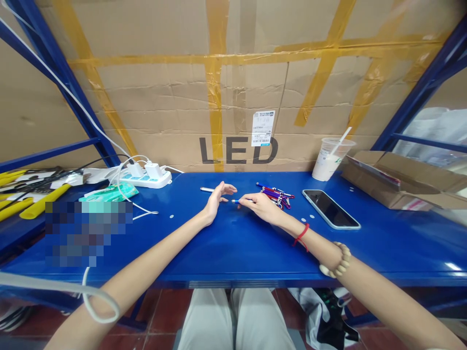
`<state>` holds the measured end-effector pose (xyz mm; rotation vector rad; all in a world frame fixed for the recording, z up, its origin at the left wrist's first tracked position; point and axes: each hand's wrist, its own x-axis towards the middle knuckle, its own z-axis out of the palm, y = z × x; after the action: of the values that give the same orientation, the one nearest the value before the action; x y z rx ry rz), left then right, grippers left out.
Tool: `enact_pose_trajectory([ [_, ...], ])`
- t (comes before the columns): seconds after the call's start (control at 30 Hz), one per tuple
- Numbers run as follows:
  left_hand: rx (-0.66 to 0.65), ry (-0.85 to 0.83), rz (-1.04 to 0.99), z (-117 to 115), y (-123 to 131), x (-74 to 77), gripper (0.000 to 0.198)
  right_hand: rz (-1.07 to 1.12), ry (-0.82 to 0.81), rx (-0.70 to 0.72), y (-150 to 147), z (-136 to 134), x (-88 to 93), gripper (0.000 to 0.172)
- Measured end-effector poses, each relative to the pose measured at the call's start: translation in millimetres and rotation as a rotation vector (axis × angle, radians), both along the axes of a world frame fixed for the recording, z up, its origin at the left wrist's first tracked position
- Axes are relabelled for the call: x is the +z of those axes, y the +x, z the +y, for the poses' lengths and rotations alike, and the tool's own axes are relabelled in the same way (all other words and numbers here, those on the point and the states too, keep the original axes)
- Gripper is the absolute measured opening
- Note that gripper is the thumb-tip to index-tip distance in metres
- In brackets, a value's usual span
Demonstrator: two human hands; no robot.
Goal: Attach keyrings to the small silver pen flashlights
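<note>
My right hand (pixel 264 206) is closed in a pinch on a slim blue and silver pen-like tube (pixel 235 201), its tip pointing left. Facing it, my left hand (pixel 216 201) stands on edge with fingers stretched toward the right; nothing shows in it. A thin silver pen-like stick (pixel 207 189) lies on the blue table just behind my left hand. Beyond and beside my right hand is a small pile of slim metallic tubes with clips (pixel 275 193), in blue, red and purple, partly hidden by that hand.
To the right lie a phone (pixel 331 209), a drink cup (pixel 328 160) with a straw, and an open cardboard box (pixel 386 182). At left are a white power strip (pixel 146 176) with cables, a green packet (pixel 109 192) and yellow-handled items (pixel 44 201). A large carton (pixel 164 107) stands behind the table (pixel 219 253).
</note>
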<state>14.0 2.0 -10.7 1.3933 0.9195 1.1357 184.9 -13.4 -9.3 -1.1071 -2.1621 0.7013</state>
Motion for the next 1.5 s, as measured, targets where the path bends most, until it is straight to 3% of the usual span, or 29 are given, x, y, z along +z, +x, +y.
enact_pose_trajectory([
  [0.17,0.022,0.033,0.028,1.8,-0.2,-1.3,0.044,-0.021,0.028,-0.022,0.7,-1.1,2.4,0.04],
  [0.3,0.034,0.09,0.114,6.4,-2.0,-4.7,0.045,-0.02,0.031,-0.036,0.2,-0.3,-1.5,0.049],
  [0.43,0.181,0.382,0.521,15.6,-14.9,-12.0,0.027,-0.168,0.11,-0.096,2.2,2.8,-6.4,0.045],
  [0.5,0.287,0.523,0.787,22.1,-27.1,-15.9,0.036,-0.273,0.165,-0.127,6.8,4.8,-6.1,0.033],
  [0.6,0.351,0.53,1.044,32.0,-45.9,-18.9,0.036,-0.436,0.197,-0.262,18.4,8.0,-1.1,0.021],
  [0.67,0.352,0.52,1.081,36.5,-53.3,-18.6,0.028,-0.537,0.168,-0.384,26.3,10.2,3.0,0.017],
  [0.77,0.276,0.521,0.996,36.6,-51.2,-15.8,0.017,-0.522,0.225,-0.467,30.6,12.8,6.1,0.019],
  [0.9,0.031,0.528,0.66,22.2,-29.7,-10.7,0.011,-0.145,0.363,-0.236,17.3,10.8,2.9,0.034],
  [1.0,-0.05,0.558,0.496,7.2,-14.0,-5.6,0.011,-0.012,0.201,-0.075,5.3,5.7,0.4,0.04],
  [1.13,-0.049,0.614,0.428,-4.1,-6.8,1.2,0.007,0.044,-0.066,0.084,1.2,0.6,0.7,0.054],
  [1.27,0.019,0.528,0.358,-7.3,-6.7,5.5,0.019,0.109,-0.054,0.042,0.9,0.1,0.0,0.046],
  [1.43,-0.061,0.433,0.228,-12.9,-4.3,9.4,0.044,0.163,-0.027,-0.001,-1.4,-0.3,-1.7,0.038],
  [1.5,-0.063,0.35,0.115,-12.9,-3.4,9.8,0.04,0.176,-0.043,0.003,-2.1,-1.0,-1.9,0.04],
])
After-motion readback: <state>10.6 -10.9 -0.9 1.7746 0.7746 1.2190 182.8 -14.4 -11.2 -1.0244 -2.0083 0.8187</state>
